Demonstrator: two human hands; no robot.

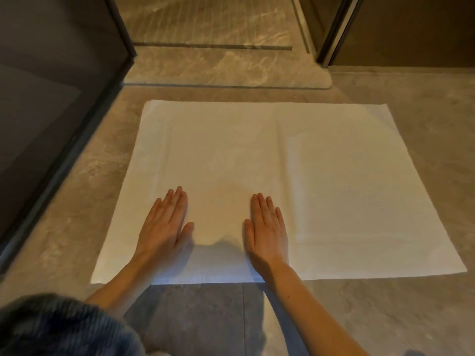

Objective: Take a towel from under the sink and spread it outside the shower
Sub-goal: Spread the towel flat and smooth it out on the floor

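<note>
A white towel [321, 176] lies spread flat on the grey stone floor, just in front of the raised shower threshold [226, 73]. A faint fold crease runs down its middle. My left hand [164, 224] rests palm down on the towel's near left part, fingers straight and close together. My right hand [267, 227] lies palm down beside it, near the towel's middle. Both hands press flat and grip nothing.
A dark glass shower panel with a black frame [108, 104] stands along the left. A dark door frame [331, 34] rises at the back right. The marbled shower floor [205, 21] lies beyond the threshold. A furry blue-grey sleeve [59, 327] shows at the bottom left.
</note>
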